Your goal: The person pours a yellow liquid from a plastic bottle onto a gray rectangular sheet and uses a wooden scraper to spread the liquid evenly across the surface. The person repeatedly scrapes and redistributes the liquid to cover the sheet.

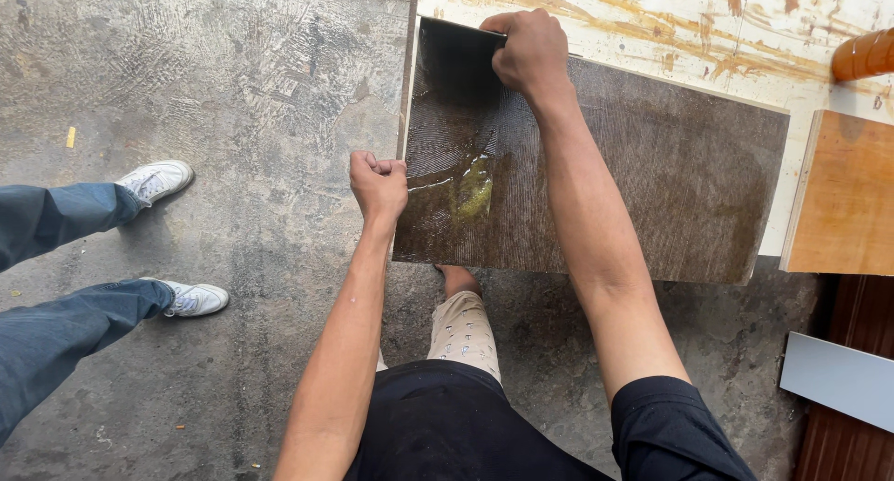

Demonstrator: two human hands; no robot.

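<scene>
right hand [531,51]: arm stretched forward, fist clenched on a dark scraper [458,34] at the panel's far left corner
left hand [378,185]: fist closed, gripping the left edge of the dark panel [652,183]
panel: flat on the pale workbench [652,25], yellowish glue [472,192] near left hand

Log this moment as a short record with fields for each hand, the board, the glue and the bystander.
right hand: grips a dark spreader at the board's far left corner
left hand: fist closed on the board's left edge
board: dark, ridged with combed lines
glue: yellowish wet patch
bystander: two legs in jeans, white shoes, on concrete
</scene>
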